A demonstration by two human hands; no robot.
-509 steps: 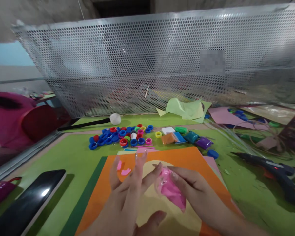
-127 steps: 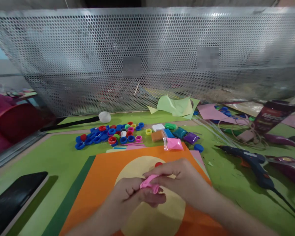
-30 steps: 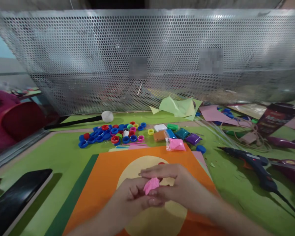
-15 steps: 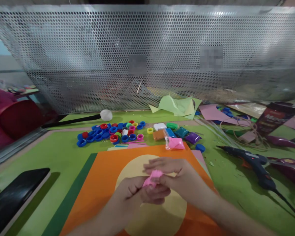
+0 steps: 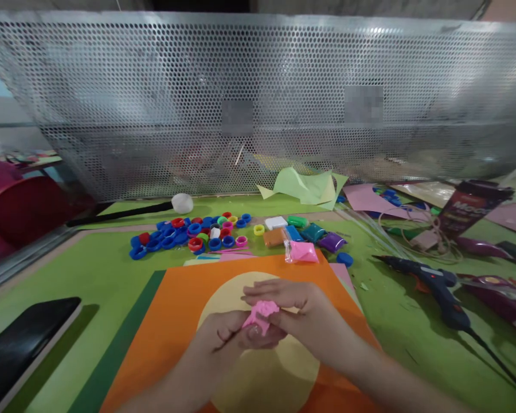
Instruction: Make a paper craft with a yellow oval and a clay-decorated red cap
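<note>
A soft, uneven lump of pink modelling clay (image 5: 263, 313) is held between both hands at the middle of the view. My left hand (image 5: 226, 338) cups it from below and the left, its thumb and fingers closed around it. From the right, my right hand (image 5: 303, 307) pinches the clay's edge with the thumb, while its other fingers extend above. Both hands are over a pale yellow paper circle (image 5: 262, 384) lying on an orange sheet (image 5: 150, 344). Just beyond the sheet's far edge lies a clear packet of pink clay (image 5: 303, 252).
Colourful bottle caps and rings (image 5: 172, 235) lie in a heap at the back left. More clay packets (image 5: 313, 232) are behind the sheet. A glue gun (image 5: 442, 292) with its cord lies right, a phone (image 5: 30, 327) left. A perforated metal panel (image 5: 189, 103) stands behind.
The camera view has shifted slightly. Both hands stay on the pink clay, whose shape looks a little different, with more of its crumpled top showing.
</note>
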